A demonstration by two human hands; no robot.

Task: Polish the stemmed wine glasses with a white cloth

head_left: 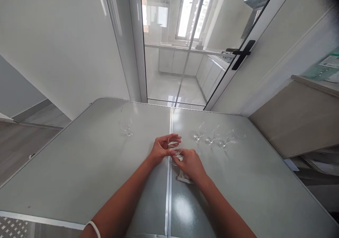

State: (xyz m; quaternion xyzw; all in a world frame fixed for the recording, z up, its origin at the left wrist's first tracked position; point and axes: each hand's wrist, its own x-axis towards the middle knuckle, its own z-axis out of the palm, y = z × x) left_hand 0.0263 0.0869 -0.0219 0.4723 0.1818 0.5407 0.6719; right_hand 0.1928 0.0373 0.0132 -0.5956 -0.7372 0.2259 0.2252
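My left hand [162, 147] is wrapped round a clear stemmed glass [173, 143] held above the middle of the grey folding table [92, 167]. My right hand [191, 164] grips a white cloth [183, 177] and presses it against the glass's lower side. The cloth's end hangs down to the tabletop under my right wrist. One glass [126, 126] stands upright alone to the left. Three glasses [200, 133] [213, 138] [230, 139] lie or lean in a row to the right.
A metal seam [168, 195] runs down the table's middle. Behind the table is a glass sliding door [185, 54] with a black handle [242, 56], opening onto a kitchen. A wooden cabinet [296, 117] stands at the right, close to the table's edge.
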